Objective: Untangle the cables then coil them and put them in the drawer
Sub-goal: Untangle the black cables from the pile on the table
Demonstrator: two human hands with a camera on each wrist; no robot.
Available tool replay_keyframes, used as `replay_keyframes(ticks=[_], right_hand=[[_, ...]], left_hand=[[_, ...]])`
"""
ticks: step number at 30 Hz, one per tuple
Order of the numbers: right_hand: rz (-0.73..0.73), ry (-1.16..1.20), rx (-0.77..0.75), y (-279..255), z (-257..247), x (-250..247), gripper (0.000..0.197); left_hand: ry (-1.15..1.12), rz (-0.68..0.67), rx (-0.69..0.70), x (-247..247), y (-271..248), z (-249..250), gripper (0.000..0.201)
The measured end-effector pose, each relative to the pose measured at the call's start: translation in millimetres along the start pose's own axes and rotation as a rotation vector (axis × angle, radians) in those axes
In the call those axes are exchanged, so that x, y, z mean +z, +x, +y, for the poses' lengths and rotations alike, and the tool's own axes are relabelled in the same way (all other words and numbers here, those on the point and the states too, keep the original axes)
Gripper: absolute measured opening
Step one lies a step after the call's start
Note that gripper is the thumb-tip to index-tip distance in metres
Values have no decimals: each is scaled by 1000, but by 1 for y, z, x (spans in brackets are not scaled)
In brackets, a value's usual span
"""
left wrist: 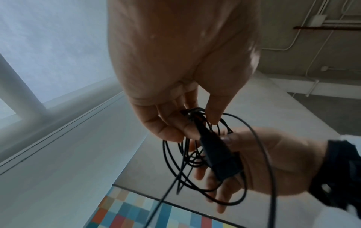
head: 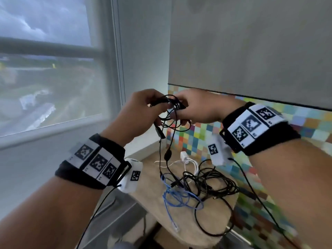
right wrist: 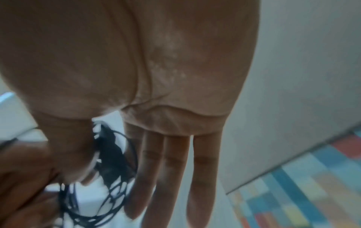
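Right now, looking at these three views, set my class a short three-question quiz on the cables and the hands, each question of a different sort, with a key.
1. True or false: the blue cable is held up in the air.
2. What do the left hand and right hand hold between them? A) white charger B) black cable coil C) blue cable
3. Fill in: the cable pile rests on a ____-coloured counter.

Key: 1 false; 2 B, the black cable coil; 3 beige.

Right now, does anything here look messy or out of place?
Yes. On the beige surface lies a knotted heap: black cables, a blue cable and a white cable cross over each other. A strand still hangs from the black cable bundle gripped by the left hand and right hand.
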State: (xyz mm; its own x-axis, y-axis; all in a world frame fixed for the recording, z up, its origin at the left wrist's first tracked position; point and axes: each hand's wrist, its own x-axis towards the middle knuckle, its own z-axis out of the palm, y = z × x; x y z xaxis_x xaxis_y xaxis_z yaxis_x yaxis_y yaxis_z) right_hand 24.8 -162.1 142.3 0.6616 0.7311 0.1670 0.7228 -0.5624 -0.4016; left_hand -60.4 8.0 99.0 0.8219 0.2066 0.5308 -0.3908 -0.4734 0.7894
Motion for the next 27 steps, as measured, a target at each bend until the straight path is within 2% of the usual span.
replay_keyframes(ticks=[3,5,9,13,18,22,24,27], right_hand=[[246,280,-27,-31,11,35,25],[321,508,1,-54,19,67,30],[328,830,82,-95,38,125,30],[373,1064,137,-133,55,167,46],[487,1148,230,-167,78,206,29],[463,1185,293,-178,88,232,16],[430,1226,273,-180,90,241,27],[408,1025,241,-183,91,252,34]], left_hand=[[-60,87,18,12,-28,-3,12],[-128,113,-3,21,-49,-10,16],[-150,112,-52,41,-86,-33,20],[-146,70,-151,65,-123,-58,25],[-151,47,-251,89,-160,-88,30],[-200,91,-256,103,-178,-105,25],[-238,146,-234,108,-183,-113,19],[-292,158,-224,114,-190,-119,13]])
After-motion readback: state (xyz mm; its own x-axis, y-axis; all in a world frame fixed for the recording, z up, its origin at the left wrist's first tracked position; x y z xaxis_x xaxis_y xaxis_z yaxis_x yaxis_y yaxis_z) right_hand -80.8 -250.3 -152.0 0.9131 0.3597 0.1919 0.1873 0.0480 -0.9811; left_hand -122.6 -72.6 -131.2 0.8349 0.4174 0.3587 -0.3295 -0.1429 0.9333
